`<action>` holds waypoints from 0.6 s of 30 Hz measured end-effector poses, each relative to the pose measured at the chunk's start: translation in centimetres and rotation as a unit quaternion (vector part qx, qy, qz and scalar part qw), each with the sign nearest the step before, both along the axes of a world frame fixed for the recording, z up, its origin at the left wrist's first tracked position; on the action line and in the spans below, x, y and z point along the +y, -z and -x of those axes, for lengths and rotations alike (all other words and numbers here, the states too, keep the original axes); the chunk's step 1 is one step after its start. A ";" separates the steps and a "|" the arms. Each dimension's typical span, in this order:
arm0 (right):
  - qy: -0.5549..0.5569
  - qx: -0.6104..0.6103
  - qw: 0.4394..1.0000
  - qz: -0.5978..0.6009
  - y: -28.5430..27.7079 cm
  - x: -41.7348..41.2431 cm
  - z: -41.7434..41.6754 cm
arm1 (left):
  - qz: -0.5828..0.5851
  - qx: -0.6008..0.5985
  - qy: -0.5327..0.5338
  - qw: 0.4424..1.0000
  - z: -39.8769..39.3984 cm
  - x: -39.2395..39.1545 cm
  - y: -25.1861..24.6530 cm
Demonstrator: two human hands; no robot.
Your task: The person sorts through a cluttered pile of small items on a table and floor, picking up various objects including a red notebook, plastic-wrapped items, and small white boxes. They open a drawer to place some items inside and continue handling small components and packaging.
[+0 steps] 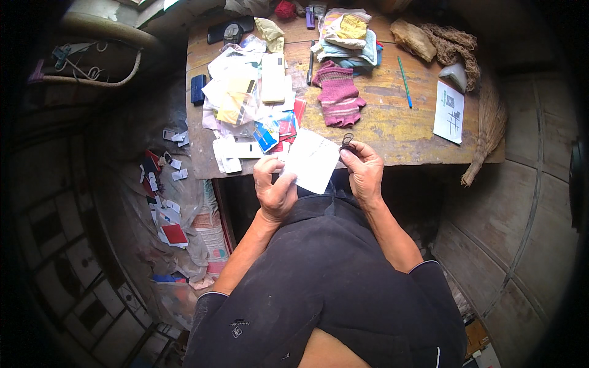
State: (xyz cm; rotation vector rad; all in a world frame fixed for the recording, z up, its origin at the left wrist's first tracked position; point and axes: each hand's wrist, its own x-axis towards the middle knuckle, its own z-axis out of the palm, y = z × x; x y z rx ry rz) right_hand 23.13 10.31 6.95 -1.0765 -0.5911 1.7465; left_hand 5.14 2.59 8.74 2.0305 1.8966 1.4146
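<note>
My left hand [276,186] grips a white sheet of paper [314,161] by its lower left edge, at the front edge of a worn wooden table [386,133]. Between the thumb and fingers of my right hand [366,170] is a dark looped cord [349,145], close to the paper's right corner. Just beyond the paper lie blue and red cards [267,135] and a heap of papers with a pale yellow phone-shaped item [273,77] on top. A pink knitted fingerless glove [339,94] rests on the table past my right hand.
Folded cloths [349,39], a black pen [310,63] and a green pen [404,82] lie farther back. At the right are a printed card [448,112], a straw hand broom [488,124] and brown netting [453,43]. Papers and a red booklet [175,233] lie on plastic sheeting at the left.
</note>
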 end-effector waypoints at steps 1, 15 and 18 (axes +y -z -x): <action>0.006 0.001 1.000 0.000 -0.1 0.0 0.0 | 0.000 -0.012 -0.007 1.000 0.1 0.1 0.1; -0.021 -0.007 0.999 0.025 0.9 -0.3 -0.8 | 0.055 -0.168 -0.084 0.981 1.2 1.2 1.7; -0.026 -0.013 0.999 0.026 1.1 0.1 -0.8 | 0.066 -0.163 -0.090 0.980 1.2 1.3 1.8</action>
